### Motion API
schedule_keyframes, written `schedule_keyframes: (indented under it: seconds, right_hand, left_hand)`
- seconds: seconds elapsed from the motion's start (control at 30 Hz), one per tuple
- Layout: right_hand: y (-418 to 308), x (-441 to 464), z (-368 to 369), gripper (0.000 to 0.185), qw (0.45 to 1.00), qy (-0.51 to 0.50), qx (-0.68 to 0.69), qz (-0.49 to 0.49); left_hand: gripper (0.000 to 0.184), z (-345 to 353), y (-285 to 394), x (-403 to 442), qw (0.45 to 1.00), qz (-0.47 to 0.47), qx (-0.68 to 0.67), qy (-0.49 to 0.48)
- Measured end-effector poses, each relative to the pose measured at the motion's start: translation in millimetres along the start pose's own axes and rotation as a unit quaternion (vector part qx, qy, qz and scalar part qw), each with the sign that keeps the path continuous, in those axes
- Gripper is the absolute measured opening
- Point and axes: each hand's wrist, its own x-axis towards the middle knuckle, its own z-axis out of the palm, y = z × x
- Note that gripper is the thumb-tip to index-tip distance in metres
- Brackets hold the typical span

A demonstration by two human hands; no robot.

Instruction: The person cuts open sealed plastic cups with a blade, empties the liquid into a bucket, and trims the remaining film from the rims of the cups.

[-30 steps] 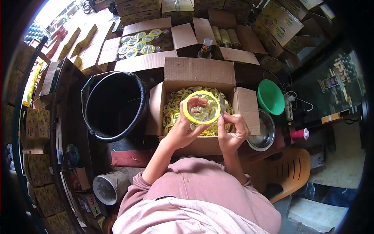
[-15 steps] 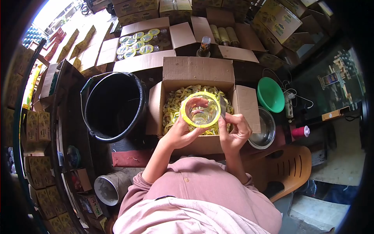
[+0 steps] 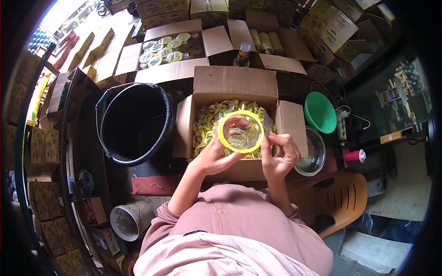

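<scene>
A clear plastic cup (image 3: 241, 139) with a yellow rim is held in my left hand (image 3: 214, 156), its round opening turned up toward me. My left fingers wrap around its side and show through the clear wall. At the right side of the rim, my right hand (image 3: 280, 154) pinches a thin, flat grey blade (image 3: 267, 122), partly hidden by the fingers. Both hands are above an open cardboard box (image 3: 235, 82), in which a heap of yellow and clear plastic strips (image 3: 208, 124) lies below the cup.
On the left stands a black bucket (image 3: 105, 138). A green bowl (image 3: 320, 112), a metal bowl (image 3: 315, 152) and a pink thread spool (image 3: 354, 156) are on the right. Behind, one carton holds lidded cups (image 3: 161, 49), another rolls (image 3: 267, 42). An orange chair (image 3: 345, 202) is at lower right.
The cup and both hands have shifted slightly to the right. The grey blade stays by the rim's right side and looks lighter now.
</scene>
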Motion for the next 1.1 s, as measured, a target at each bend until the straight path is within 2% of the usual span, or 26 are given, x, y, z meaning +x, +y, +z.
schedule_keyframes:
  seconds: [0.3,0.4,0.5,0.6,0.73,0.77,0.83,0.87,1.1]
  right_hand:
    - [4,4,0,0.016,0.999,0.011,-0.044,0.001]
    - [3,6,1,0.018,1.0,-0.003,0.002,0.002]
    - [1,9,1,0.018,1.0,0.004,-0.009,0.015]
    - [3,13,2,0.017,1.0,0.001,0.009,0.003]
    - [1,18,7,0.015,0.999,0.008,0.041,0.026]
    - [1,17,6,0.014,0.998,0.012,0.048,0.034]
    - [0,16,2,0.013,0.997,0.018,0.062,0.046]
    - [-2,15,-3,0.012,0.998,0.007,0.041,0.043]
    - [6,7,-29,0.015,0.997,-0.002,-0.045,-0.066]
  left_hand:
    - [0.07,1,4,1,0.999,-0.005,0.01,-0.034]
    - [0.069,-2,3,1,0.999,-0.027,-0.015,-0.041]
    - [0.067,0,7,4,0.999,-0.018,0.01,-0.048]
    - [0.066,-1,14,9,0.998,-0.017,-0.024,-0.051]
    - [0.068,5,13,15,0.998,-0.033,-0.043,0.013]
    - [0.067,8,11,15,0.999,-0.01,-0.03,0.035]
    - [0.065,14,10,15,0.993,-0.044,-0.092,0.051]
    - [0.064,16,12,16,0.995,-0.036,-0.082,0.052]
    - [0.061,38,2,16,0.994,0.006,-0.06,0.091]
